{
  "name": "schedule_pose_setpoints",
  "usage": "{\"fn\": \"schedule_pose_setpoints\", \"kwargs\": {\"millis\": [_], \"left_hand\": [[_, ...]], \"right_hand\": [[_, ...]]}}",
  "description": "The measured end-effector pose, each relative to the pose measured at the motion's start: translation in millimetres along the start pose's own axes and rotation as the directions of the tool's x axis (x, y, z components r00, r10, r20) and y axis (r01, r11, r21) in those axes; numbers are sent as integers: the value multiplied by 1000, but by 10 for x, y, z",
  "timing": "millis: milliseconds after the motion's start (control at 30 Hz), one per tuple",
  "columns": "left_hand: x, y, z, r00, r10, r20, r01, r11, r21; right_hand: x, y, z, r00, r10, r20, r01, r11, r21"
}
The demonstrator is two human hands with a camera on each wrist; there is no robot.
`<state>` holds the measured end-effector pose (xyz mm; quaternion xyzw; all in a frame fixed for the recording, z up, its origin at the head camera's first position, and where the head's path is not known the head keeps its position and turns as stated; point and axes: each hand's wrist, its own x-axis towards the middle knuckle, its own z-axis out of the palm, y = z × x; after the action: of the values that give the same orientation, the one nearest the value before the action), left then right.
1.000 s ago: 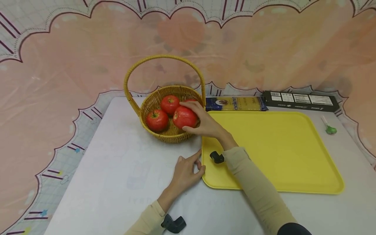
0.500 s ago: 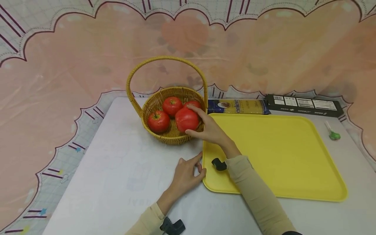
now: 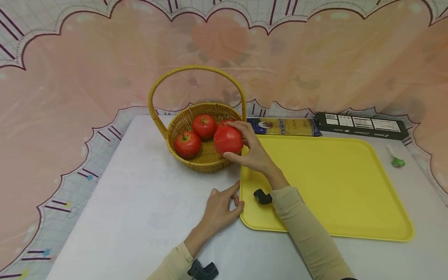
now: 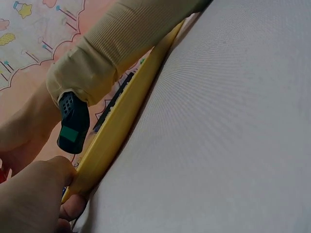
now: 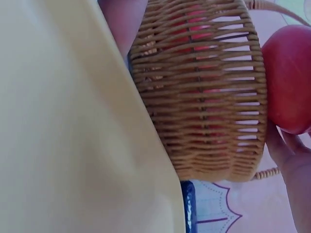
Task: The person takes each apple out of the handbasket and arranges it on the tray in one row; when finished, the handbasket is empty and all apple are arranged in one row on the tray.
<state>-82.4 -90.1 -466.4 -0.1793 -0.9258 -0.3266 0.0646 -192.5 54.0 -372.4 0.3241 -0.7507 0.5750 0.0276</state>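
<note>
My right hand grips a red apple over the right rim of the wicker basket, thumb at its near side and fingers round its far side. In the right wrist view the held apple shows just above the basket's rim. Several other apples lie inside the basket, one partly hidden behind the held one. My left hand pinches the left edge of the yellow tray. Thumb and fingers are on either side of the tray's rim in the left wrist view.
Behind the tray lie a blue and yellow packet and a long black box. A small green item with a pale stick is right of the tray. The basket's tall handle arches above it. A patterned cloth hangs behind.
My right hand has drawn the apple rightward and up, toward the basket's rim. The left hand has stayed at the tray's edge. The head view has shifted slightly.
</note>
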Motion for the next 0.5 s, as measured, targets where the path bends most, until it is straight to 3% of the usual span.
{"fn": "schedule_pose_setpoints", "kwargs": {"millis": [500], "left_hand": [[-23, -29, 10, 999, 43, -30, -43, 999, 22]], "right_hand": [[-67, 40, -153, 997, 35, -73, -39, 998, -49]]}}
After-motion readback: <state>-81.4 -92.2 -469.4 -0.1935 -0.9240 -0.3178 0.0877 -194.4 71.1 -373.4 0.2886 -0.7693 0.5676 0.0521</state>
